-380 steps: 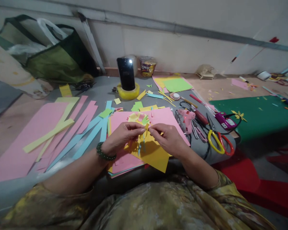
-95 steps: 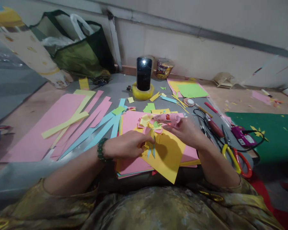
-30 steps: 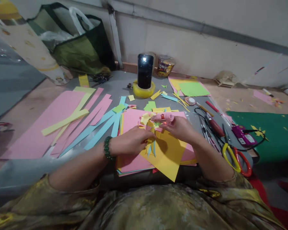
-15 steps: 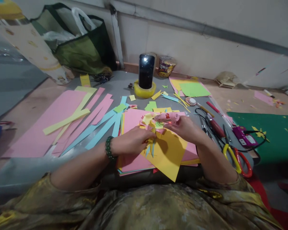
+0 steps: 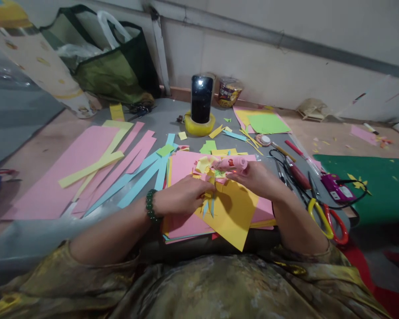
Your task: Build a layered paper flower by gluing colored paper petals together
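Against a pale wall [image 5: 252,66], the grey counter [image 5: 164,119] has scissors [image 5: 320,219] by its right edge, handles toward the near corner. Near the front edge, a yellow sheet [image 5: 237,217] juts past the stacked paper [image 5: 182,226]. On top sits the cut-paper piece [image 5: 204,165], pinched by the nearly closed left hand [image 5: 182,195]; the right hand [image 5: 262,179] curls round the pink glue gun [image 5: 231,165], its nozzle hard to make out.
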`<state>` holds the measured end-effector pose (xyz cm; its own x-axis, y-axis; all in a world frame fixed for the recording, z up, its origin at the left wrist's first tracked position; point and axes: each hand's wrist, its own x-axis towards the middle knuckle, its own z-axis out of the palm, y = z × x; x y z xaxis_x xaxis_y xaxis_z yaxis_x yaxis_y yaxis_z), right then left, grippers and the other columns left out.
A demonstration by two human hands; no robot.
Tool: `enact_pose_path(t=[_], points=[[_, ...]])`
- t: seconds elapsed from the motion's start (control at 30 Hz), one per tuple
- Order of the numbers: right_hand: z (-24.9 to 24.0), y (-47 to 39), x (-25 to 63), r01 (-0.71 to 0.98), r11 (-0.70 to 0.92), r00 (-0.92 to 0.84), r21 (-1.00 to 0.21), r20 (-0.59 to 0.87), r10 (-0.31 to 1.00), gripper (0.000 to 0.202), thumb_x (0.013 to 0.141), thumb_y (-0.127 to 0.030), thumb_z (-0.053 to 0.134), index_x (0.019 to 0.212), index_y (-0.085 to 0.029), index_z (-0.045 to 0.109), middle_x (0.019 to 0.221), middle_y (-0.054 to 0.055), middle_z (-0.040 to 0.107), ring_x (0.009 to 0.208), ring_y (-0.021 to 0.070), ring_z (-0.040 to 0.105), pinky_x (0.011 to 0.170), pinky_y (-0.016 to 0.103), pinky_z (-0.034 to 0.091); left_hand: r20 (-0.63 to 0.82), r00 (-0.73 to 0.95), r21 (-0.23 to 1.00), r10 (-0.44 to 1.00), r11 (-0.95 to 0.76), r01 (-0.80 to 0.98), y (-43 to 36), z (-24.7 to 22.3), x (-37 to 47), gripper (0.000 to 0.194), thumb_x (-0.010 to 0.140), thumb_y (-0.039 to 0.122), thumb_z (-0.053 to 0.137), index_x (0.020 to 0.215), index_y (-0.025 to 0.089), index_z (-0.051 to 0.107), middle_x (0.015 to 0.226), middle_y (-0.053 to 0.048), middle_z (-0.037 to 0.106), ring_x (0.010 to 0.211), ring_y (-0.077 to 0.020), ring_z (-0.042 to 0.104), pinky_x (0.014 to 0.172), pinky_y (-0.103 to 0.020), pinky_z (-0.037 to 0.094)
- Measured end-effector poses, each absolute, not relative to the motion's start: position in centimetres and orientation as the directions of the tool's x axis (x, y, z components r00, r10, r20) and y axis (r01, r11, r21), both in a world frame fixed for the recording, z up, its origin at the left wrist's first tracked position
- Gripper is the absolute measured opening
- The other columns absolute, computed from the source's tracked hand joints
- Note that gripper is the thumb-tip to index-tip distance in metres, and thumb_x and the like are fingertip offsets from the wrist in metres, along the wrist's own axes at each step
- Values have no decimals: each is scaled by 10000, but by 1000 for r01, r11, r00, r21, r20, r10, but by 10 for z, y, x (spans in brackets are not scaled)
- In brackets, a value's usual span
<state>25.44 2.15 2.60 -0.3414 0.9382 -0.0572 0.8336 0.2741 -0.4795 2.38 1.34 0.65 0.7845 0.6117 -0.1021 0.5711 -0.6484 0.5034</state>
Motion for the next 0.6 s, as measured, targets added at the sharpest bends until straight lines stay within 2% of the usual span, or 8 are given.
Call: enact_pose_path(t=[0.13, 0.3, 0.43, 0.6], points=[[23, 24, 252, 823, 254, -350, -509, -100, 932, 317, 928, -307, 640, 1223, -328, 753, 1160, 2, 792, 1021, 225, 746, 895, 296, 556, -115, 787, 519, 607, -639, 568, 13, 7, 24, 473, 776, 36, 509, 1165, 205, 720, 1005, -43, 782, 924, -209, 695, 785, -284, 480], [20, 27, 251, 826, 255, -325, -503, -55, 944, 315, 932, -350, 643, 1223, -306, 755, 1110, 25, 804, 1009, 237, 747, 873, 305, 563, -106, 791, 528, 603, -640, 559, 13, 5, 24, 404, 803, 47, 511, 1109, 203, 725, 1009, -48, 778, 931, -214, 696, 803, -293, 478], [19, 27, 252, 832, 251, -332, -494, -82, 940, 310, 933, -366, 645, 1218, -316, 757, 1062, 19, 812, 1018, 241, 747, 883, 313, 565, -82, 785, 540, 614, -634, 553, 13, 3, 23, 401, 808, 55, 517, 1119, 212, 715, 1008, -44, 773, 931, -210, 692, 814, -290, 482], [21, 27, 249, 837, 252, -328, -486, -76, 942, 307, 934, -340, 634, 1216, -341, 755, 1122, 8, 800, 1033, 239, 744, 882, 307, 557, -110, 790, 529, 603, -637, 560, 14, 3, 24, 391, 794, 47, 501, 1080, 196, 722, 964, -48, 763, 884, -209, 687, 782, -290, 483]])
